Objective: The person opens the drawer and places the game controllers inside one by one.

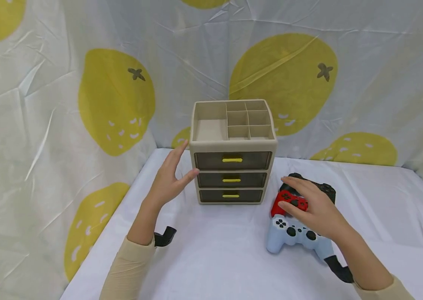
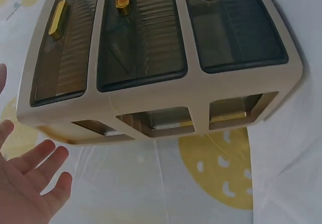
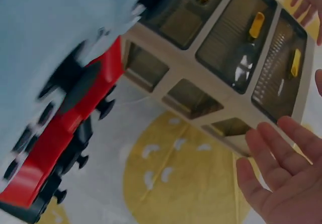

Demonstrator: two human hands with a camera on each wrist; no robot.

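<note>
A beige desktop organizer stands upright, with three dark see-through drawers, yellow handles and a divided top tray. All of its drawers are closed. Beside its left edge my left hand hovers with fingers spread, holding nothing; the left wrist view shows this hand near the organizer's side. To the right lie a light blue game controller, a red game controller and a black game controller, close together. Over them hangs my right hand, fingers extended and gripping nothing; it partly hides them.
A white cloth covers the table. Behind and to the left hangs a white curtain printed with large yellow lemons. Black straps circle both wrists.
</note>
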